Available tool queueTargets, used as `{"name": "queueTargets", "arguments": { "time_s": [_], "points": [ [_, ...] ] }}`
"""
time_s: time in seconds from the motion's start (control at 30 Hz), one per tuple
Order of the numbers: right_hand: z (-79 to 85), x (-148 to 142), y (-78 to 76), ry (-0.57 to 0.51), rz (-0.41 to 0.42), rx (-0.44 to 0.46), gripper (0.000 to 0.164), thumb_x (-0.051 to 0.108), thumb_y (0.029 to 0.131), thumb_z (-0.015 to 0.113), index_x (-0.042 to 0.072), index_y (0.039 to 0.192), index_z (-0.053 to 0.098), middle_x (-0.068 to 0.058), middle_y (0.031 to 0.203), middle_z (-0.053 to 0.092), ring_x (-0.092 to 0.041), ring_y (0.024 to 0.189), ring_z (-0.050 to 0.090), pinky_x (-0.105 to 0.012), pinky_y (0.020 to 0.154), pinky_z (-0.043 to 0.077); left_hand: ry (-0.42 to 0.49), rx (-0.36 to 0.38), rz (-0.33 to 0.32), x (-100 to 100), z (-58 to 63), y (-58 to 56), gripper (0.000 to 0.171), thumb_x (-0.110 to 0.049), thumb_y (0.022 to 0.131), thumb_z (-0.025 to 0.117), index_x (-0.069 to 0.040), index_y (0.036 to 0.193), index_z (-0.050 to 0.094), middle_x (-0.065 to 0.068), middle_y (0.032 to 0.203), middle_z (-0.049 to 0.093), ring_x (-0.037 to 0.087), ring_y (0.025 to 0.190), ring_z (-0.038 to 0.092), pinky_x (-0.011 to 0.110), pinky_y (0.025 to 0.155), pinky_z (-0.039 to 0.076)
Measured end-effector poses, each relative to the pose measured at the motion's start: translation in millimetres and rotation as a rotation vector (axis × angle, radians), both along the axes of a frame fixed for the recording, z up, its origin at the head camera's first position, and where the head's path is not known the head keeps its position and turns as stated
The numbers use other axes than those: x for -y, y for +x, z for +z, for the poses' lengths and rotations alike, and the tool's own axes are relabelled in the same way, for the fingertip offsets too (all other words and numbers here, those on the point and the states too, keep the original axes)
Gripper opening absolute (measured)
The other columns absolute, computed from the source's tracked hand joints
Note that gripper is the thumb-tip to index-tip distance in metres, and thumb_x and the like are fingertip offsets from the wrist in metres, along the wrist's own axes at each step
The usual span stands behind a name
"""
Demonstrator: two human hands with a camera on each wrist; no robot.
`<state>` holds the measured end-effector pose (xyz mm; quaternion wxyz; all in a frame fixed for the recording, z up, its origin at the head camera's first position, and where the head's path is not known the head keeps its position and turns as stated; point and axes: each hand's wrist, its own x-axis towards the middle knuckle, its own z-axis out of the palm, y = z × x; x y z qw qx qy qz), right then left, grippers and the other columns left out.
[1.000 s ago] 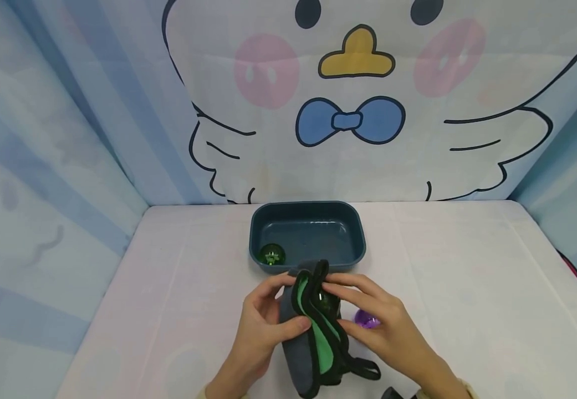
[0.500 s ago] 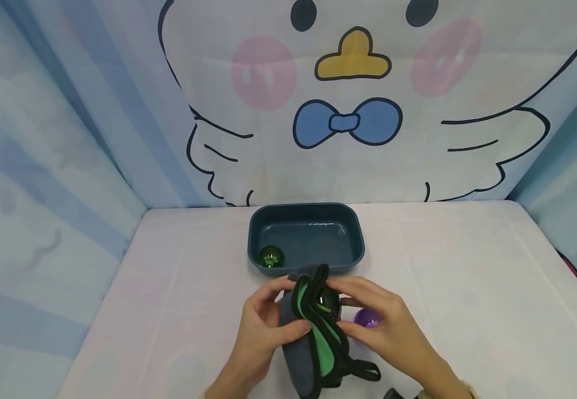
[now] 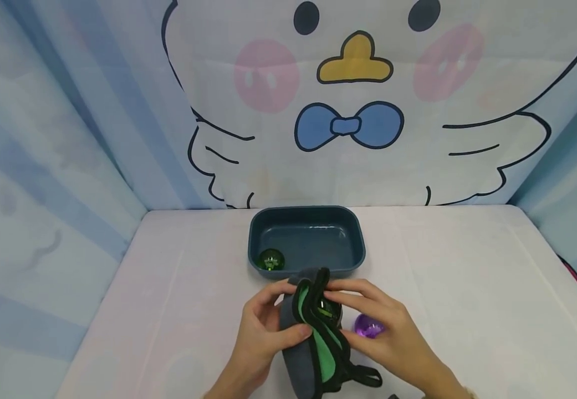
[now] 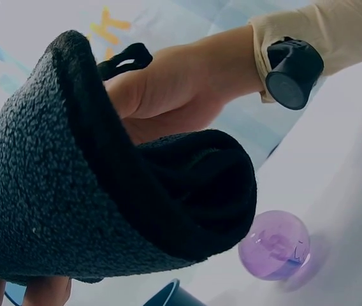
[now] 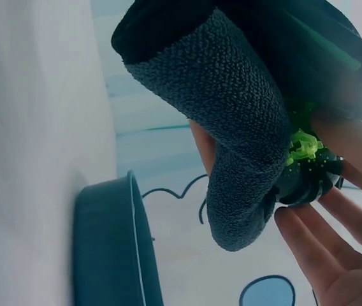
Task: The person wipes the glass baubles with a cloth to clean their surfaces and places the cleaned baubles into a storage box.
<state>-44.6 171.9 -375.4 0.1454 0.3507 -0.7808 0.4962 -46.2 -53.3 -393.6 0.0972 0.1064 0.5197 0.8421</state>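
On the near side of the tub [image 3: 306, 211], the left hand [image 3: 260, 339] pinches the grey, green-lined pouch [image 3: 299, 366], thumb over its front edge, probably to steady it with its black-edged mouth parted. The right hand [image 3: 390, 324], nearer the tub's right end, curls fingers and thumb about a dark green ball [image 3: 330, 312] against the pouch, seemingly so it cannot slip; how deep it sits I cannot tell. The purple ball [image 3: 368, 326] rests on the bench [image 3: 443, 266] before the tub's right end, perhaps for easy reach. A second green ball [image 3: 271, 259] lies inside the tub's near left corner, where the wall should check rolling
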Motion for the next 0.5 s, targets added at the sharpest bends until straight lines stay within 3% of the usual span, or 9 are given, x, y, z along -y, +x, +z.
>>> {"name": "queueTargets", "arguments": {
  "time_s": [0.27,0.5],
  "points": [
    [1.9,-3.5,2.6,0.072,-0.002,0.06,0.064,-0.009,0.074,0.08,0.011,0.132,0.062,-0.007,0.133,0.058,-0.012,0.123,0.056,-0.016,0.098,0.049,0.0,0.039,-0.003,-1.2,2.5,1.7,0.045,0.003,0.077,0.08,-0.008,0.117,0.063,0.01,0.131,0.056,0.024,0.113,0.061,0.033,0.088,0.058],
    [3.9,-4.8,3.7,0.098,-0.018,0.086,0.061,-0.002,0.078,0.08,0.014,0.134,0.062,-0.002,0.13,0.06,-0.01,0.114,0.061,-0.017,0.086,0.055,0.011,0.079,-0.022,-2.5,2.9,1.7,0.044,0.003,0.079,0.078,-0.007,0.118,0.061,0.012,0.129,0.056,0.021,0.108,0.065,0.032,0.087,0.059]
  ]
}}
